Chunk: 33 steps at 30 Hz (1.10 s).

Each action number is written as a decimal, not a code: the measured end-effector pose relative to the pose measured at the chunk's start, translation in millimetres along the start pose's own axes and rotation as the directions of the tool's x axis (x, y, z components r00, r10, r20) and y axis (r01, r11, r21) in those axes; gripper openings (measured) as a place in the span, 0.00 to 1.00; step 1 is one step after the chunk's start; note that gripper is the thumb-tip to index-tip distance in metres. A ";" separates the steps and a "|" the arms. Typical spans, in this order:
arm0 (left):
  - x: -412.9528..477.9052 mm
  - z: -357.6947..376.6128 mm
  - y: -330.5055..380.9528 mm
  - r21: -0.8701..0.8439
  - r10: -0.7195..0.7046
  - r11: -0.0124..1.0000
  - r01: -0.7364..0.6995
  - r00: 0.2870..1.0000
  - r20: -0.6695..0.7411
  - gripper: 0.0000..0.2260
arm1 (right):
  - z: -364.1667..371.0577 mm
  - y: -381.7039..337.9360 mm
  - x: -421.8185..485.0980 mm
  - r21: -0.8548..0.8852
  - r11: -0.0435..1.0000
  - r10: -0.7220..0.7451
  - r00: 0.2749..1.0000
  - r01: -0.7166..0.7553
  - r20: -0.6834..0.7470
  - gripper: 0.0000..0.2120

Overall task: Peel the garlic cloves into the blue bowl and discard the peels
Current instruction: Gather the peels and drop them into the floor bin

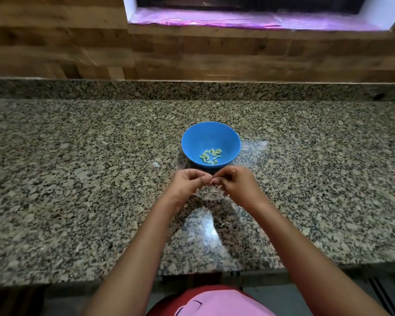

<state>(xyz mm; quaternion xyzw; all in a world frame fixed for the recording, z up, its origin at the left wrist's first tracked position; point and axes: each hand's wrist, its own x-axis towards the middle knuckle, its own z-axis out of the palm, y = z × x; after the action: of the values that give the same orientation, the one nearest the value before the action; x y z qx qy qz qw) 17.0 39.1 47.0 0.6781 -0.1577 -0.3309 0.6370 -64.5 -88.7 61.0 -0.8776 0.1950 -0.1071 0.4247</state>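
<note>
While the left hand (187, 181), just in front of the blue bowl (205, 137), pinches a tiny piece (212, 180) too small to identify, the right hand (234, 183) pinches its other side; peeled garlic cloves (211, 157) lie in the bowl's bottom.

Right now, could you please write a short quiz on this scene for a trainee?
1. True or false: the bowl is empty.
2. Where do the left hand and right hand meet? A) over the bowl B) in front of the bowl, nearer the person C) at the window
3. Fill in: the bowl stands on the ___.

Key
1. False: peeled cloves lie in it.
2. B: both hands pinch one small piece, too small to identify.
3. counter
</note>
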 end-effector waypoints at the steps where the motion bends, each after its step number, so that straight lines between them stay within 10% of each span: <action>1: -1.7 2.3 -5.3 0.123 0.066 0.991 -0.059 0.996 -0.058 0.02 | 1.2 5.0 -4.0 -0.059 0.998 0.008 1.000 -0.009 -0.009 0.04; 4: -10.0 7.7 -36.4 0.694 0.266 0.687 -0.213 0.963 0.032 0.17 | 11.0 30.6 -17.0 -0.294 0.955 -0.020 0.999 0.027 0.027 0.06; 9: -22.6 6.9 -76.8 0.884 0.295 0.378 -0.277 0.941 0.168 0.23 | 23.0 41.7 -30.8 -0.536 0.815 -0.212 0.974 0.221 0.078 0.09; 14: -23.4 8.1 -77.1 0.883 0.305 0.388 -0.262 0.941 0.146 0.22 | 27.7 44.8 -33.8 -0.670 0.647 -0.376 0.917 0.364 0.135 0.07; 22: -20.8 15.4 -78.1 0.841 0.314 0.490 -0.230 0.946 0.076 0.19 | 29.1 56.0 -35.3 -0.594 0.729 -0.362 0.928 0.339 0.085 0.14; 26: -21.3 26.2 -71.6 0.730 0.339 0.641 -0.236 0.941 0.006 0.15 | 23.7 52.1 -35.2 -0.161 0.986 -0.057 0.994 0.041 -0.095 0.03; 30: -19.5 35.8 -51.5 0.265 0.111 0.962 -0.071 0.984 -0.142 0.04 | 25.1 40.6 -46.2 0.362 0.919 0.207 0.973 -0.159 -0.099 0.04; 33: -20.5 35.6 -46.1 0.134 0.058 0.990 -0.039 0.989 -0.138 0.05 | 23.7 31.5 -52.5 0.466 0.865 0.243 0.968 -0.187 -0.062 0.04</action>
<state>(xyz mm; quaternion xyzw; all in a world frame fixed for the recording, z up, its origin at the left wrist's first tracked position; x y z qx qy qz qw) -30.7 31.5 8.5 0.7362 -0.1498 -0.2552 0.6087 -111.3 -67.1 20.4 -0.7180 0.2860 -0.1539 0.6156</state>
